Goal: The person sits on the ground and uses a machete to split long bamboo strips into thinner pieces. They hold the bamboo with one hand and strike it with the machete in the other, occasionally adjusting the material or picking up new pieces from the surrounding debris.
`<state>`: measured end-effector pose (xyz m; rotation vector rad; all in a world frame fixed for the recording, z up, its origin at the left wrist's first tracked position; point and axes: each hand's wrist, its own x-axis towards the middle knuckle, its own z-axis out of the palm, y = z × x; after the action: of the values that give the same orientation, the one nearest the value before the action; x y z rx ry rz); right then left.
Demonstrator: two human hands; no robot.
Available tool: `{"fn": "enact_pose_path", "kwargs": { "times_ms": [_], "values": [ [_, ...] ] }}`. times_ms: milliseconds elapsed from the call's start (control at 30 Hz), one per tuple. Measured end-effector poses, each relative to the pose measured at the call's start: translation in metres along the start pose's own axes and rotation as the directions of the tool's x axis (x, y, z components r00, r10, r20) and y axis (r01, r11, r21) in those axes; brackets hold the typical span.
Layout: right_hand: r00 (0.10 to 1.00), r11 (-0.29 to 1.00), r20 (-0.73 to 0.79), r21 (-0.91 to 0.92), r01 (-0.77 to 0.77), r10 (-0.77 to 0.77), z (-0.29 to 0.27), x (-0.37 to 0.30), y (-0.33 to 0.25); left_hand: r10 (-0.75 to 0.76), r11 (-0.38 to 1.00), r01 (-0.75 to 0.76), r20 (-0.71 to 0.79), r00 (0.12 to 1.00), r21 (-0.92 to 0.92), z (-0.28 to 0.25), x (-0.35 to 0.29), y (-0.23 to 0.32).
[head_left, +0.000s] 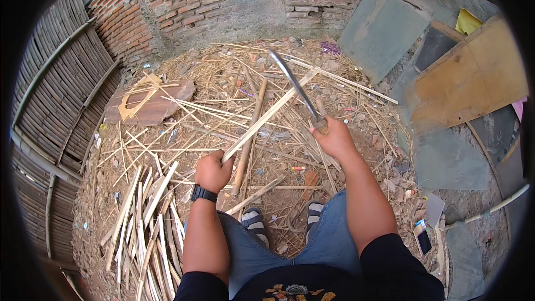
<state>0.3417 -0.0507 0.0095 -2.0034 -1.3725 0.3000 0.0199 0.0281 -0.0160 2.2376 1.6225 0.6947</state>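
My left hand [214, 171], with a black watch on its wrist, is closed round the lower end of a pale wooden strip [266, 117]. The strip slants up and away to the right, above the littered ground. My right hand [334, 138] grips a machete [297, 86] by its short handle. Its long, narrow blade points up and to the left and crosses over the strip in view. Whether the blade touches the strip I cannot tell. A thicker wooden pole [250, 136] lies on the ground beyond my left hand.
A pile of split strips [147, 234] lies at my left. Scattered sticks and a brown board [147, 100] are farther off. A bamboo fence [50, 89] stands left, a brick wall [234, 5] ahead. Sheets and boards [473, 78] lean at right, near a phone-like object [422, 238].
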Motion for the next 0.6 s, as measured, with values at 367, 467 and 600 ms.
{"fn": "enact_pose_path", "kwargs": {
  "times_ms": [367,467,600],
  "values": [
    [0.999,0.996,0.051,-0.087,0.007,-0.002,0.008,0.017,0.020,0.029,1.000,-0.029,-0.079,0.996,0.008,0.000,0.000,0.003],
    [0.998,0.998,0.055,-0.058,-0.003,0.006,0.009,0.000,-0.001,-0.011,1.000,0.011,-0.062,0.998,0.000,-0.002,-0.003,0.002],
    [0.912,0.968,0.352,-0.054,0.244,-0.211,0.033,-0.028,-0.024,0.008,1.000,-0.008,-0.027,1.000,0.016,0.004,-0.002,0.005]
  ]
}}
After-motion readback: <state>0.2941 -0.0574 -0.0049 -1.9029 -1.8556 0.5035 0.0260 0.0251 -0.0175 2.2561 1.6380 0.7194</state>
